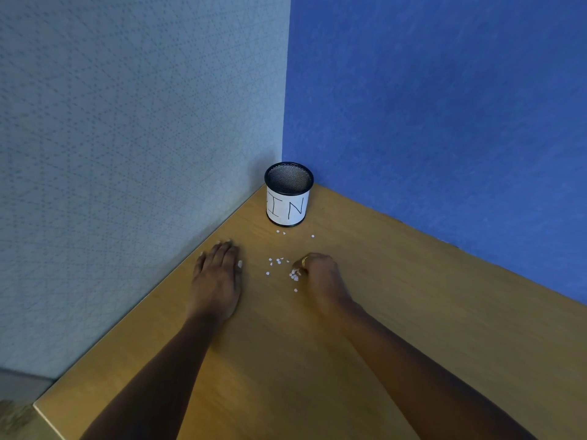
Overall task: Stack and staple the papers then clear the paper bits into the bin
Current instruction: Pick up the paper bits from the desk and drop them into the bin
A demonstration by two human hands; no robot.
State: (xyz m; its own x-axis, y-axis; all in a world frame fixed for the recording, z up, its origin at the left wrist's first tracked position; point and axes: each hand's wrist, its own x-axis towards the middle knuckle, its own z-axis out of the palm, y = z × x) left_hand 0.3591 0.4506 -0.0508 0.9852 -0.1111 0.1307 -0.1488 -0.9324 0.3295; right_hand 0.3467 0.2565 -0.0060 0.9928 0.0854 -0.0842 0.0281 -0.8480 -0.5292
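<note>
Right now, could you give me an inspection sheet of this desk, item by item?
Surface: wooden desk, set in a corner.
Job's things: mesh bin upright at the corner; paper bits scattered before it; no papers or stapler seen.
Clutter: nothing seen.
Hands: left hand flat on the desk; right hand curled, fingers round some bits.
Cables: nothing seen.
Surroundings: grey wall left, blue wall right.

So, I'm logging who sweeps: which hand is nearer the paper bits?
Right. The right hand pinches some paper bits; the left hand lies flat, apart, to their left.
</note>
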